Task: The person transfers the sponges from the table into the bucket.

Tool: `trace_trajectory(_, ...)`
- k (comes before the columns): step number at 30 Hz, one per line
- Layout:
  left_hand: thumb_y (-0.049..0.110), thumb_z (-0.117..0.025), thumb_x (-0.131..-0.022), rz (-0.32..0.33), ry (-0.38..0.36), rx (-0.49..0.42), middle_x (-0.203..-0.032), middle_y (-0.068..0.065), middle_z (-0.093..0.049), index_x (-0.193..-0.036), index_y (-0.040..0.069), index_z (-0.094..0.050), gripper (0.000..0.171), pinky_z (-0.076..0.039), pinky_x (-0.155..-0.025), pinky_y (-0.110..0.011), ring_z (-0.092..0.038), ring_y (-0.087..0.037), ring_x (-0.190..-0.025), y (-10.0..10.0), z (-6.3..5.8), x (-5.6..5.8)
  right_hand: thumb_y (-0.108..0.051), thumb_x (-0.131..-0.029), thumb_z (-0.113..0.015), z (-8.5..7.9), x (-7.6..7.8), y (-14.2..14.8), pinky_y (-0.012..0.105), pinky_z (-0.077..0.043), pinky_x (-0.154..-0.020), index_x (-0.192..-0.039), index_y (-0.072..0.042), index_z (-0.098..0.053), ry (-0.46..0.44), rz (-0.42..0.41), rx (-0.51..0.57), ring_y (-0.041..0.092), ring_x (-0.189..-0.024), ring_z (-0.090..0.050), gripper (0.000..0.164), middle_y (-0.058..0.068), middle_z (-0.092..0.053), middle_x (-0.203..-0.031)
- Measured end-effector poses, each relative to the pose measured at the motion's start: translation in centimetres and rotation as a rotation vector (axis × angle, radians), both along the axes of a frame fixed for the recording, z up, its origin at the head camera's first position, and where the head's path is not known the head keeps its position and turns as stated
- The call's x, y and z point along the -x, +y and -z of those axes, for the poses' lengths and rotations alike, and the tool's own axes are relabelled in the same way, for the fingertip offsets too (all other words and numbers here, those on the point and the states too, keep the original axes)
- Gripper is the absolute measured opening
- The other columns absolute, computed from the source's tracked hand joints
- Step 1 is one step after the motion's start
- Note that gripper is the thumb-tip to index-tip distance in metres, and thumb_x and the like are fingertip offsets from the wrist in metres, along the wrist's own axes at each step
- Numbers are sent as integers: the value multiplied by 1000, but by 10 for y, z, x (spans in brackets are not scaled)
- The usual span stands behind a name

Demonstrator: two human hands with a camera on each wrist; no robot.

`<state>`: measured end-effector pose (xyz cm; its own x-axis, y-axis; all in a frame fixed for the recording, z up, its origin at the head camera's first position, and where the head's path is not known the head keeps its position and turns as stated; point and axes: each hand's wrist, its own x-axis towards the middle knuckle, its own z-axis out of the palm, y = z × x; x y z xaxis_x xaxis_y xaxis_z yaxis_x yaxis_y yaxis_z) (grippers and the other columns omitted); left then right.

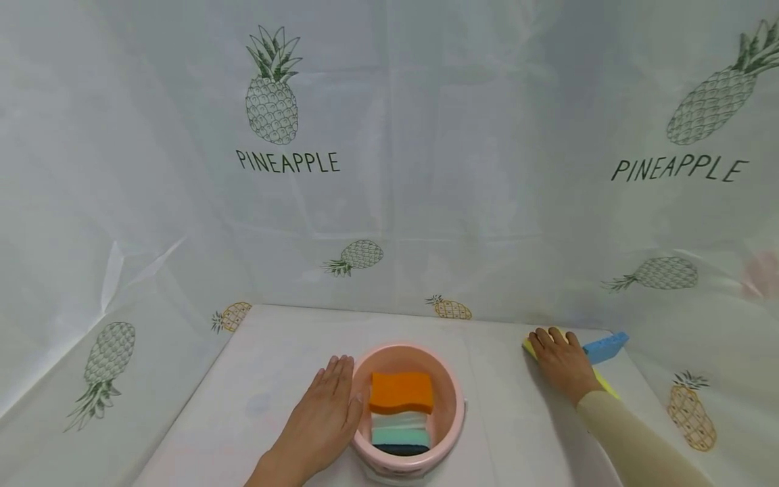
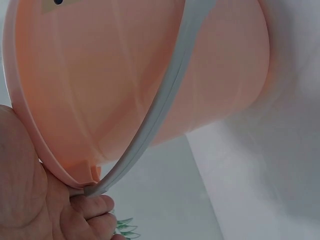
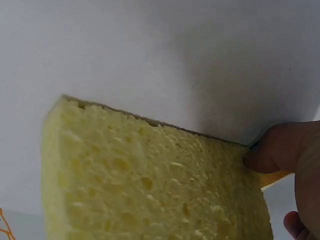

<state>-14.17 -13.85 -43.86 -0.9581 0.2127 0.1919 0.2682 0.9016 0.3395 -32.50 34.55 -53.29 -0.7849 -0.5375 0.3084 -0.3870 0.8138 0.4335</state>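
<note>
A pink bucket (image 1: 456,406) stands on the white table, with an orange wavy-edged sponge (image 1: 402,390) inside it. Below that in the bucket lie white and mint-green pieces (image 1: 399,437) with a dark layer. My left hand (image 1: 319,423) rests against the bucket's left rim, fingers straight; the left wrist view shows it beside the joint of the grey handle (image 2: 162,102). Over at the right, my right hand (image 1: 562,365) grips a yellow sponge (image 3: 150,185), its thumb on the sponge's edge. Just beyond that hand is a blue sponge (image 1: 606,348).
White sheeting (image 1: 462,135) printed with pineapples rises behind the table and along both sides. The white tabletop (image 1: 274,345) stretches left of the bucket and between the bucket and my right hand.
</note>
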Motion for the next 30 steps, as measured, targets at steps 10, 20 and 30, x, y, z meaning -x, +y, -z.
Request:
trace_trajectory(10,34,-44,-113,-17,-17,14,-168,-20,-37,-160,-6,-38,62,-27,-129,-56,-30,-36,-159,2,1,3,1,-92,-72,-3,8,-2,61,-50,-93,-118,-6,-63,-36,-10,5,41,-118,-54,29,16,-60,-127)
trace_trajectory(20,33,-46,-112,-25,-15,9,-167,-20,-38,-159,-6,-39,61,-28,-129,-56,-31,-36,-159,1,0,2,1,-90,-77,-10,-4,-38,57,-49,-98,-118,-5,-53,-56,-95,-28,37,-122,-55,37,13,-63,-125)
trace_trajectory(30,33,-45,-112,-12,-5,3,-167,-21,-37,-159,-7,-38,62,-27,-129,-57,-30,-37,-159,-1,1,1,-35,-81,-77,-13,-26,-84,54,-46,-95,-113,-6,-56,-74,-98,47,32,-106,-55,49,9,-64,-104)
